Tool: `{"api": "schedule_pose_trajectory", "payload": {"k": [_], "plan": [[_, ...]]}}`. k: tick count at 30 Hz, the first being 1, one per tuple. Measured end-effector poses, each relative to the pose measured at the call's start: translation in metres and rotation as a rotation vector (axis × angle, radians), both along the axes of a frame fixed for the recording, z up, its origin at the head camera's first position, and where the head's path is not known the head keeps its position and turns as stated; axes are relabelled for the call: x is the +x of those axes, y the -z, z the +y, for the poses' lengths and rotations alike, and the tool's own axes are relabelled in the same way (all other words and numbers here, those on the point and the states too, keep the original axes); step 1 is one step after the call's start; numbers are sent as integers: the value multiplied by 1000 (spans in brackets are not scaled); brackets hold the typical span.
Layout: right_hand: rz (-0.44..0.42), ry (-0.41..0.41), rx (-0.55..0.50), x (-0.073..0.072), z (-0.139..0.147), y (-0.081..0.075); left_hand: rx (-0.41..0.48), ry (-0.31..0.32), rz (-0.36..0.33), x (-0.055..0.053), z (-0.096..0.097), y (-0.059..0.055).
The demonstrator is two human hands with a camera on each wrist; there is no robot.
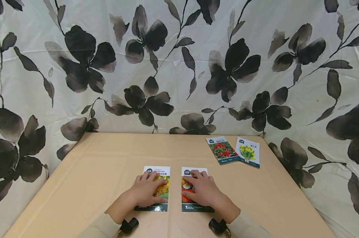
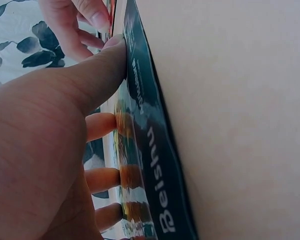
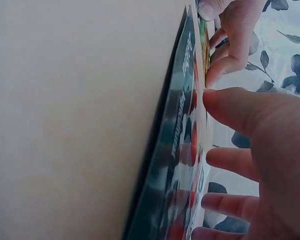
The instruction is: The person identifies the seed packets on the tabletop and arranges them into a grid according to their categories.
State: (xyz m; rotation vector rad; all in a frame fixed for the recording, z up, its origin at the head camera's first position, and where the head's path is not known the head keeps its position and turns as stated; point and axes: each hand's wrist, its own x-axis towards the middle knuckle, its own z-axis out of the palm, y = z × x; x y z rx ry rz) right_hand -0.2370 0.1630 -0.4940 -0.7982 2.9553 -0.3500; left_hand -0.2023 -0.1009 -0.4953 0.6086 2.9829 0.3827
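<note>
Two seed packets lie side by side near the middle of the table, a gap between them. My left hand (image 1: 145,190) rests its fingertips on the left packet (image 1: 163,189), which carries a yellow picture and a dark green bottom band. On the right packet (image 1: 194,208), with red and white shapes in its picture, lie the fingers of my right hand (image 1: 204,190). In the left wrist view the thumb and fingertips touch the glossy packet (image 2: 157,165) from above. The right wrist view has the fingertips at the other packet (image 3: 167,160), its lower edge slightly raised.
Farther back at the right, a packet with red flowers (image 1: 224,150) slightly overlaps one with yellow flowers (image 1: 247,152). The tan table (image 1: 93,172) meets a floral curtain (image 1: 179,66) at its back edge. Each wrist wears a small black camera (image 1: 129,225).
</note>
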Motion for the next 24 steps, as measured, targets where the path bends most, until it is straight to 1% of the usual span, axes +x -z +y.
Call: {"api": "schedule_pose_trajectory", "payload": {"k": [5,16,24], "plan": [[1,4,-25,-2,4,0,-2,2,2,-1,0,2],[-12,21,-68,-8,11,-4,8,-1,-14,-1,0,-1],[-1,62,-112,-14,22,-6,20,-3,-24,3,0,-4]]}}
